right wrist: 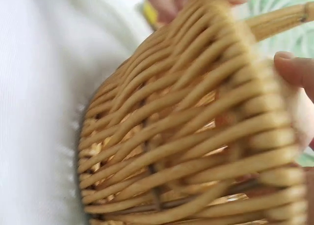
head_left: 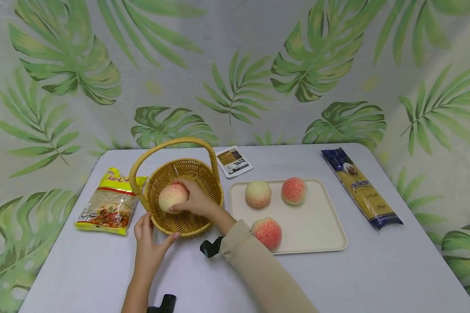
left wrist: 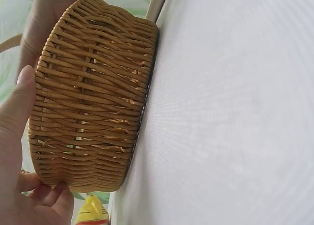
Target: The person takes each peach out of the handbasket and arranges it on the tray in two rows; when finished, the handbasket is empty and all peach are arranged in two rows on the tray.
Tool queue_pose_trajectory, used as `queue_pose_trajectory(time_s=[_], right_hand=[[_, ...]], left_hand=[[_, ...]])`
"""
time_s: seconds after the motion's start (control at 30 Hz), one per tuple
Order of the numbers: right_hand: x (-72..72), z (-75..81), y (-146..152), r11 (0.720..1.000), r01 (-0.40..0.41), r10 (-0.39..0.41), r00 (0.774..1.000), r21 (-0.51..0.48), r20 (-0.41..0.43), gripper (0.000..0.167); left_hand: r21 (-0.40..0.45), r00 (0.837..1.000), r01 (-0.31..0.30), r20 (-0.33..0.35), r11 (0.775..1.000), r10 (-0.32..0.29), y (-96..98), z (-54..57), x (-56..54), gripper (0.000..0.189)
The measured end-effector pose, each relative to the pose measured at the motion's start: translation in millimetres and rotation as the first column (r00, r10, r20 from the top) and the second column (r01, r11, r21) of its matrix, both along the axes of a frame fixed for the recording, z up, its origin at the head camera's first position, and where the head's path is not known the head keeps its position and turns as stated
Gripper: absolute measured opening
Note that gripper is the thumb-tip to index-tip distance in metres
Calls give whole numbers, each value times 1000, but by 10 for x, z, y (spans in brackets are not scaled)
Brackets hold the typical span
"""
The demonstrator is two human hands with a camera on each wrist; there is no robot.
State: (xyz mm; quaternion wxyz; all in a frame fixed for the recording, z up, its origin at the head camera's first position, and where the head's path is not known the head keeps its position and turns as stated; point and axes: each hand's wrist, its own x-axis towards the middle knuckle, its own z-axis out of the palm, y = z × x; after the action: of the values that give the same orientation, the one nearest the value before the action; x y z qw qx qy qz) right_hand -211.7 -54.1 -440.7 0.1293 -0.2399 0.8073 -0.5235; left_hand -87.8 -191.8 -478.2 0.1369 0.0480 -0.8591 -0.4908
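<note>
A wicker basket (head_left: 184, 165) with an arched handle stands left of the table's middle. Inside it, my right hand (head_left: 197, 200) grips a pale peach (head_left: 173, 198) between thumb and fingers. My left hand (head_left: 150, 241) holds the basket's near left side, thumb at the rim and fingers bent against the wall, as the left wrist view shows at the woven side (left wrist: 93, 97). In the right wrist view the basket wall (right wrist: 186, 122) hides most of the right hand, leaving a thumb (right wrist: 294, 70) visible over the rim.
Right of the basket lies a cream tray (head_left: 305, 230) holding a pale peach (head_left: 258, 194) and two redder peaches (head_left: 294, 190). A yellow food bag (head_left: 111, 202) lies left, a small white packet (head_left: 234, 161) behind, and a blue-and-gold pasta pack (head_left: 360, 187) far right.
</note>
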Motion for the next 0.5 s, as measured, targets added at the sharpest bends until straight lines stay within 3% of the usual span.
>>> queue_pose_trajectory(time_s=[0.27,0.5], right_hand=[[263,309,239,986,21,-42,991,-162,-124,68],[508,578,666,956,1,-75,968,-295,-238,81]], left_hand=[[6,1000,-8,14,1000,8,-14,-3,2,92],[8,1000,-3,0,1000,3,-8,-17,-10,93]])
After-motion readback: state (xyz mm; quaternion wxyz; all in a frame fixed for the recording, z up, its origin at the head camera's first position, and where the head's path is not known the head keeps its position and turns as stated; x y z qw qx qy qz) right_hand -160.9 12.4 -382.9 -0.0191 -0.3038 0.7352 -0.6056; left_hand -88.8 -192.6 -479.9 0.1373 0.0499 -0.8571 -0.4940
